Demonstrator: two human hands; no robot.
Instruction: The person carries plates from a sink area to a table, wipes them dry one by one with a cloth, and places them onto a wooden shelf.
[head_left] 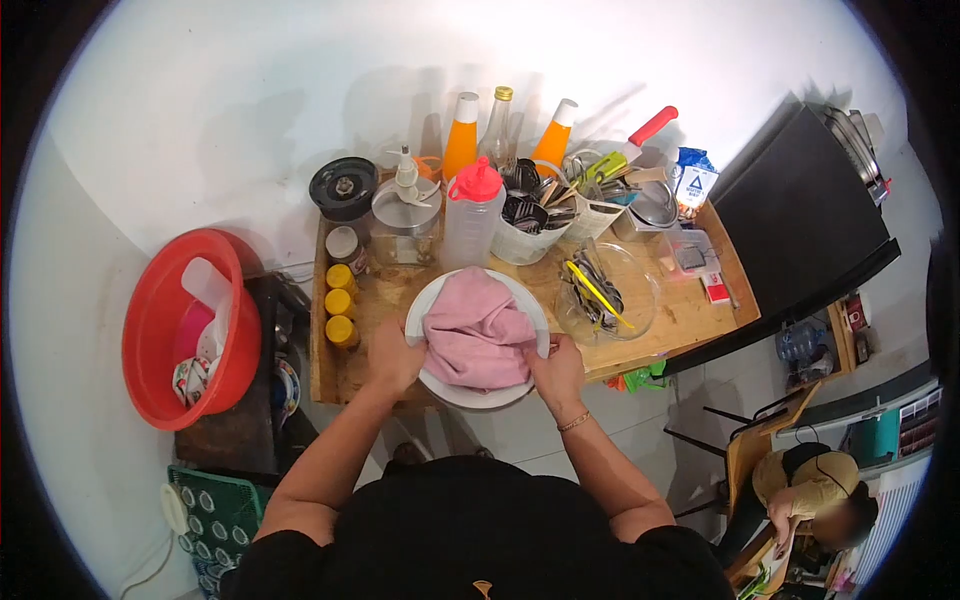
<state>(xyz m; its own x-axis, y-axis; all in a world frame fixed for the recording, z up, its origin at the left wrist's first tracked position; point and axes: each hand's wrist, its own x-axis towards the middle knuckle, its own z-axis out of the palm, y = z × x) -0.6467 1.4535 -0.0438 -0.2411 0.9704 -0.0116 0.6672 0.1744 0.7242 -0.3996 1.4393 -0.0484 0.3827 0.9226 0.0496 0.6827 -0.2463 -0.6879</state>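
A white plate sits at the front edge of the wooden table, with a crumpled pink cloth lying on it. My left hand grips the plate's left rim. On the opposite side, my right hand holds the right rim, thumb near the cloth. Just right of the plate stands a clear bowl containing metal cutlery and a yellow-handled utensil. Behind the plate is a clear squeeze bottle with a red cap.
Yellow-lidded jars line the table's left side. Orange bottles and a utensil-filled white container stand at the back. A red basin is at left, a black fridge-like cabinet at right. Another person sits at lower right.
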